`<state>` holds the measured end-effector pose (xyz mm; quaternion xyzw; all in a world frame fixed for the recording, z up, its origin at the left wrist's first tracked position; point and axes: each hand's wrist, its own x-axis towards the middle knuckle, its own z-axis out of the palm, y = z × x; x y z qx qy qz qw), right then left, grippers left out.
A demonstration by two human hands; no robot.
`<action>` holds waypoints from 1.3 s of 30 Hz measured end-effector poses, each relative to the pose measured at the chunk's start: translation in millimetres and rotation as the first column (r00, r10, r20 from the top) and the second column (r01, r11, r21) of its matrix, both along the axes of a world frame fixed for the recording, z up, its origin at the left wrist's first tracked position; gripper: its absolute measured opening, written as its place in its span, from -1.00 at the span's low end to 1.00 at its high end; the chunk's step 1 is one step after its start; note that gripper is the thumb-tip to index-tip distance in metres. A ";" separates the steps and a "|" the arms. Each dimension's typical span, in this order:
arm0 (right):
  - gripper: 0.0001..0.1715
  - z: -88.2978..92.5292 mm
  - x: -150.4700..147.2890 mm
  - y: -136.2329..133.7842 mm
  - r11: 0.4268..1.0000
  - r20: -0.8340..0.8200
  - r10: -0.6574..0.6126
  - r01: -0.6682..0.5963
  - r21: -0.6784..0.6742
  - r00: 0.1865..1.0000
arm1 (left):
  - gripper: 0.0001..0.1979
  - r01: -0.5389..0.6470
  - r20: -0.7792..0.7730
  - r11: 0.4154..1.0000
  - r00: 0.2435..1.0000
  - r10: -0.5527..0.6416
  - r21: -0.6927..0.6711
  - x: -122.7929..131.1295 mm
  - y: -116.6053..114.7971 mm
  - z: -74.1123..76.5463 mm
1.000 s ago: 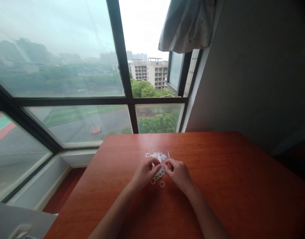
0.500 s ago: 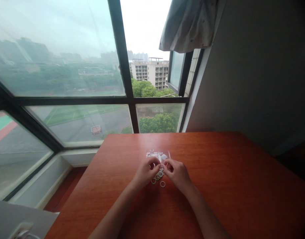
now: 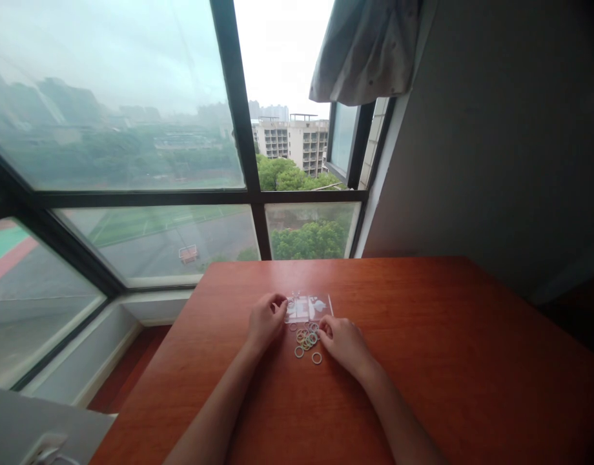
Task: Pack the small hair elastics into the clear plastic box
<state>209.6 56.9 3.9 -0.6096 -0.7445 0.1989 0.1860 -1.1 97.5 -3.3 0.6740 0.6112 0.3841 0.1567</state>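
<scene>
A small heap of several thin coloured rings [image 3: 307,340] lies on the reddish wooden table [image 3: 447,361]. Just beyond it lies a small clear plastic bag [image 3: 308,307] with white shapes inside. My left hand [image 3: 265,319] rests to the left of the heap, fingers curled, its fingertips pinched at the bag's left edge. My right hand [image 3: 344,341] lies to the right of the heap with fingers curled, their tips touching the rings nearest to it. What either hand holds is too small to make out.
The table stands against a large window [image 3: 132,148] with dark frames. A grey wall [image 3: 495,142] runs along the right, and a curtain [image 3: 365,51] hangs bunched above. A white ledge [image 3: 146,303] sits below the glass at left.
My left hand has moved left and away from the ring heap to the bag's left edge. My right hand has stayed beside the heap. The rings now show uncovered.
</scene>
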 end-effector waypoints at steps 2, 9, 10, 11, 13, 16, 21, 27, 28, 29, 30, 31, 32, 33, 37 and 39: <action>-0.88 -0.2 -0.6 0.5 1.000 0.024 -0.006 0.007 -0.024 1.000 | -0.81 -0.002 -0.014 1.000 1.000 0.002 -0.006 1.1 1.6 -2.6; -0.89 -2.8 1.0 2.3 1.000 -0.035 -0.007 0.007 -0.007 0.999 | -0.83 -0.017 0.011 1.000 1.000 0.017 0.007 -1.1 -0.5 1.4; -0.89 -3.2 1.7 2.8 1.000 -0.064 -0.009 0.009 0.005 0.998 | -0.83 -0.010 0.020 1.000 1.000 0.010 0.008 -0.7 -2.2 3.3; -0.89 -3.3 2.3 3.4 1.000 -0.098 -0.011 0.013 0.019 0.995 | -0.83 0.001 0.031 1.000 1.000 -0.001 0.010 0.4 -4.3 5.2; -0.89 -2.9 2.9 4.3 0.998 -0.174 -0.018 0.028 0.056 0.985 | -0.84 0.049 0.055 0.999 0.997 -0.050 0.014 5.0 -9.5 9.1; -0.88 -0.7 2.2 4.6 0.993 -0.287 -0.014 0.048 0.112 0.958 | -0.85 0.213 0.087 0.977 0.973 -0.212 -0.001 17.4 -19.0 14.9; -0.86 2.7 -0.4 3.0 0.987 -0.420 0.043 0.026 0.158 0.906 | -0.86 0.420 0.079 0.908 0.905 -0.419 -0.001 36.7 -30.6 20.8; -0.83 3.8 -0.5 3.2 0.987 -0.418 0.039 0.030 0.159 0.908 | -0.87 0.354 0.128 0.935 0.928 -0.350 -0.007 33.0 -25.9 18.1; -0.84 3.9 -0.2 3.2 0.987 -0.395 0.032 0.033 0.156 0.918 | -0.86 0.314 0.128 0.949 0.942 -0.311 0.000 29.6 -23.7 17.6; -0.84 4.1 0.3 3.2 0.988 -0.370 0.026 0.032 0.149 0.929 | -0.85 0.266 0.122 0.964 0.956 -0.266 0.012 25.6 -21.3 17.4; -0.84 4.2 1.0 3.0 0.990 -0.342 0.023 0.025 0.136 0.939 | -0.85 0.214 0.111 0.976 0.970 -0.216 0.026 21.2 -18.8 17.2; -0.85 4.3 1.8 2.8 0.993 -0.315 0.026 0.012 0.118 0.949 | -0.85 0.164 0.096 0.986 0.981 -0.167 0.040 16.7 -16.2 17.1; -0.85 4.4 2.9 2.4 0.995 -0.289 0.035 -0.007 0.096 0.957 | -0.85 0.121 0.077 0.991 0.989 -0.125 0.052 12.1 -13.7 16.9; -0.85 4.5 4.0 2.0 0.997 -0.267 0.050 -0.031 0.072 0.962 | -0.85 0.088 0.059 0.994 0.994 -0.091 0.061 7.9 -11.1 16.4; -0.84 6.7 8.7 -0.7 0.990 -0.215 0.128 -0.138 -0.033 0.968 | -0.84 0.026 0.008 0.998 1.000 -0.027 0.060 -3.0 -2.2 10.9; -0.83 8.9 10.0 -2.8 0.979 -0.194 0.167 -0.186 -0.084 0.967 | -0.84 0.022 -0.007 0.999 1.000 -0.022 0.049 -4.4 1.0 7.0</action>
